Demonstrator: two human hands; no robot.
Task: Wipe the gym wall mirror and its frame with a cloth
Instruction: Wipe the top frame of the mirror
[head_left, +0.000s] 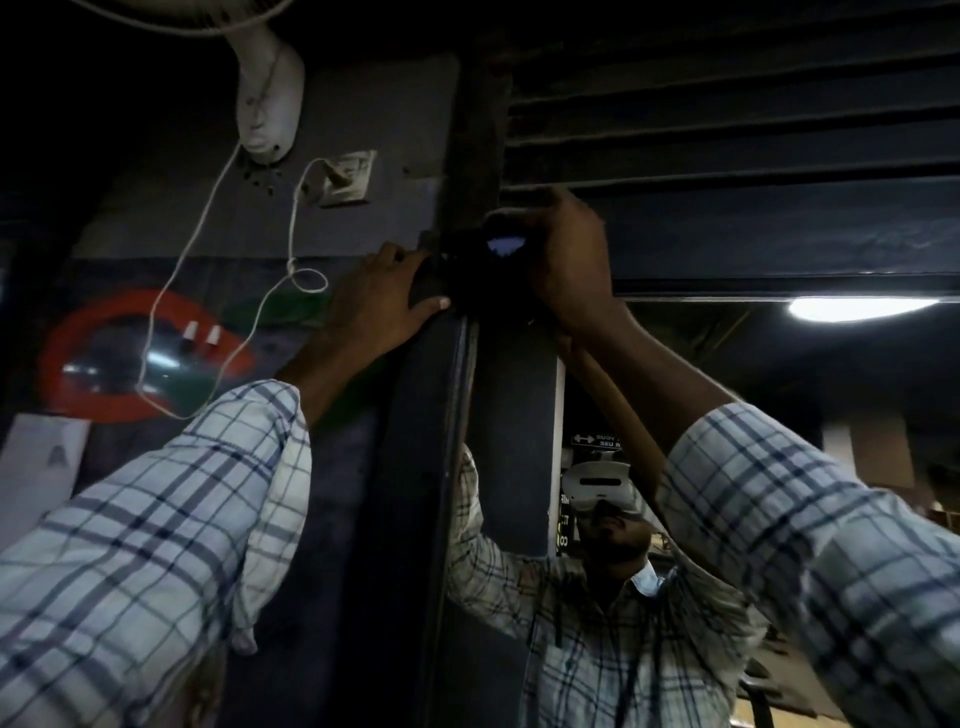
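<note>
At the top corner of the frame (415, 467), the right hand (566, 260) is clamping the cloth (475, 291), the left hand (384, 301) is pressing flat, fingers apart, and the mirror (831, 389) is seemingly awaiting wiping.

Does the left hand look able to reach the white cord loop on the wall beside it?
Probably yes. The left hand rests flat against the frame, and the cord loop hangs on the wall just to its left, with nothing between them.

A white fan (270, 104), looped cord (293, 228) and socket plate (348, 179) occupy the wall (374, 104).
</note>
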